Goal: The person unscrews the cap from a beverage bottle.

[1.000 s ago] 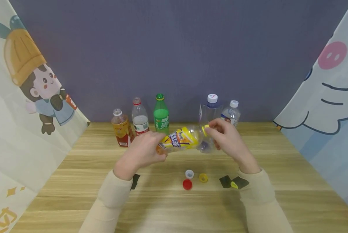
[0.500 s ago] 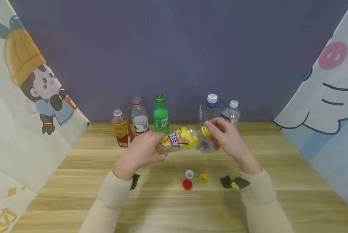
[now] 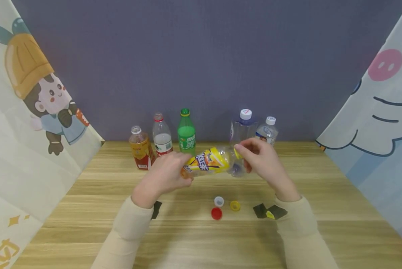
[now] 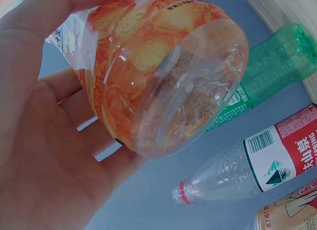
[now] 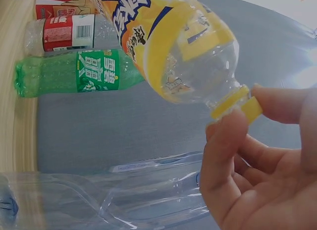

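Note:
My left hand (image 3: 165, 172) grips the base end of a clear plastic drink bottle (image 3: 206, 161) with a yellow and orange label. The bottle lies nearly level above the table, its neck pointing right and slightly up. At that neck, my right hand (image 3: 263, 162) pinches the yellow cap (image 5: 251, 110) between thumb and forefinger. A yellow ring sits just below the cap in the right wrist view. The left wrist view looks onto the bottle's clear base (image 4: 190, 91), with the palm and fingers around its side.
Behind stand an orange-labelled bottle (image 3: 141, 149), a red-ringed clear bottle (image 3: 162, 136), a green bottle (image 3: 186, 130), and two white-capped bottles, one tall (image 3: 246, 114), one shorter (image 3: 267, 130). Loose white (image 3: 219, 201), red (image 3: 216, 213) and yellow (image 3: 235, 206) caps and dark patches (image 3: 260, 210) lie in front.
My right thumb and fingers have shifted around the yellow cap, first away from the bottle's neck and then back over it. The left hand and the bottle have hardly moved.

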`<move>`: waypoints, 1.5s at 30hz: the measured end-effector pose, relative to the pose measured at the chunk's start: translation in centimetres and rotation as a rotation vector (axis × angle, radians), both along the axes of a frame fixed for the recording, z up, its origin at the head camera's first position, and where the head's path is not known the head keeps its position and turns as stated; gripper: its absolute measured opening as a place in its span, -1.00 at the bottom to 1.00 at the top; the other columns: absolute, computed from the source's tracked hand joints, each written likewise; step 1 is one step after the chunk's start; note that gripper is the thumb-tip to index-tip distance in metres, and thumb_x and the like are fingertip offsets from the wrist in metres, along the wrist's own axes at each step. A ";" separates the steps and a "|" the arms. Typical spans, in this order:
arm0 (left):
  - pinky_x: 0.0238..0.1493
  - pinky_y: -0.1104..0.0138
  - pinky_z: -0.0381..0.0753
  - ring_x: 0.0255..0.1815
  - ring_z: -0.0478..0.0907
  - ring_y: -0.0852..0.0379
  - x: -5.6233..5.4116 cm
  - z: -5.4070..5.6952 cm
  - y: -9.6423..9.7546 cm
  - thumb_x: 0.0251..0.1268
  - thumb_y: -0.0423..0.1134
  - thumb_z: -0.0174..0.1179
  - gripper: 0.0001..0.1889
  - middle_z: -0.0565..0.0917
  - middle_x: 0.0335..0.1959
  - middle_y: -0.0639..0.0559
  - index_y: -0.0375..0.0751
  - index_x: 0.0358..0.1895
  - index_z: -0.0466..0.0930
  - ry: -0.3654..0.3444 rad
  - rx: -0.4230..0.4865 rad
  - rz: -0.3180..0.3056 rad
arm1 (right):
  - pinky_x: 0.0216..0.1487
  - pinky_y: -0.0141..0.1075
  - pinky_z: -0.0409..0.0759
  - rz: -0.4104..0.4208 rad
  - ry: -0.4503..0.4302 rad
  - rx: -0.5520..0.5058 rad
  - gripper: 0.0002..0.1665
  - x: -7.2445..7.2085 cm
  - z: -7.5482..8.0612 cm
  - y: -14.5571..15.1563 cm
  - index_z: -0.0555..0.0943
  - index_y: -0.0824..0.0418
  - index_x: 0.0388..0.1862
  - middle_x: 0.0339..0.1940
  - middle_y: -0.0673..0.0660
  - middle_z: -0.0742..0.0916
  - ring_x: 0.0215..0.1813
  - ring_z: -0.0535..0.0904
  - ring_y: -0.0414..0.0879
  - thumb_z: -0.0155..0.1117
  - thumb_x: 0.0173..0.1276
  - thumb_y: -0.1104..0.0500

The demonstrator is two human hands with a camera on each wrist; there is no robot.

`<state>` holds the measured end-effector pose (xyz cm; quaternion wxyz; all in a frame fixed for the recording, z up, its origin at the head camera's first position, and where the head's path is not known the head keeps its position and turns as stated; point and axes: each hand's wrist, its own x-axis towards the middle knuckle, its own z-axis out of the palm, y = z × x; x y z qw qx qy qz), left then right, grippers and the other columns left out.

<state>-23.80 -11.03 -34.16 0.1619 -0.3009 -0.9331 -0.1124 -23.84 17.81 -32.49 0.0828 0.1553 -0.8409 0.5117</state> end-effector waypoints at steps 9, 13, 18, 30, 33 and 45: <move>-0.33 0.22 0.60 -0.30 0.53 0.12 -0.1 -0.1 -0.1 -0.04 -0.16 0.49 -0.59 0.68 -0.29 0.12 -0.13 -0.06 0.66 -0.005 0.014 -0.003 | -0.48 -0.27 0.60 0.064 0.013 -0.067 -0.68 0.2 0.2 0.1 0.59 0.35 0.08 -0.18 0.25 0.63 -0.51 0.53 -0.06 0.30 0.47 0.18; -0.32 0.21 0.60 -0.30 0.54 0.12 -0.1 -0.2 -0.1 -0.04 -0.15 0.49 -0.58 0.68 -0.28 0.12 -0.13 -0.05 0.66 -0.003 0.013 -0.002 | -0.47 -0.27 0.60 0.091 0.019 -0.077 -0.70 0.3 0.2 0.1 0.59 0.32 0.09 -0.19 0.25 0.64 -0.51 0.53 -0.06 0.31 0.46 0.22; -0.31 0.21 0.60 -0.30 0.54 0.13 -0.1 -0.2 -0.1 -0.04 -0.15 0.48 -0.59 0.68 -0.28 0.13 -0.12 -0.06 0.65 -0.009 0.016 -0.001 | -0.45 -0.26 0.61 0.116 0.052 -0.083 -0.71 0.3 0.2 0.1 0.60 0.35 0.08 -0.25 0.26 0.64 -0.48 0.55 -0.02 0.29 0.47 0.23; -0.38 0.20 0.57 -0.32 0.52 0.11 -0.1 -0.1 -0.2 -0.04 -0.12 0.49 -0.60 0.66 -0.32 0.14 -0.10 -0.09 0.64 0.023 -0.006 0.016 | -0.42 -0.24 0.63 -0.032 -0.062 -0.005 -0.51 0.1 0.4 0.2 0.62 0.36 -0.02 -0.35 0.24 0.66 -0.43 0.56 0.00 0.31 0.47 -0.08; -0.37 0.20 0.58 -0.32 0.53 0.11 -0.2 -0.1 -0.2 -0.04 -0.11 0.50 -0.58 0.66 -0.31 0.13 -0.11 -0.07 0.64 0.024 -0.009 0.010 | -0.51 -0.25 0.55 -0.044 -0.111 0.030 -0.40 -0.1 0.3 0.4 0.60 0.33 -0.28 -0.54 0.19 0.60 -0.55 0.48 -0.04 0.26 0.45 -0.23; -0.34 0.19 0.61 -0.31 0.55 0.13 -0.1 0.0 -0.2 -0.03 -0.11 0.50 -0.56 0.68 -0.26 0.11 -0.12 -0.04 0.64 0.008 -0.007 0.000 | -0.57 -0.29 0.39 0.006 -0.061 0.071 -0.49 -0.2 0.2 0.4 0.60 0.33 -0.24 -0.63 0.09 0.49 -0.60 0.38 -0.11 0.22 0.51 -0.15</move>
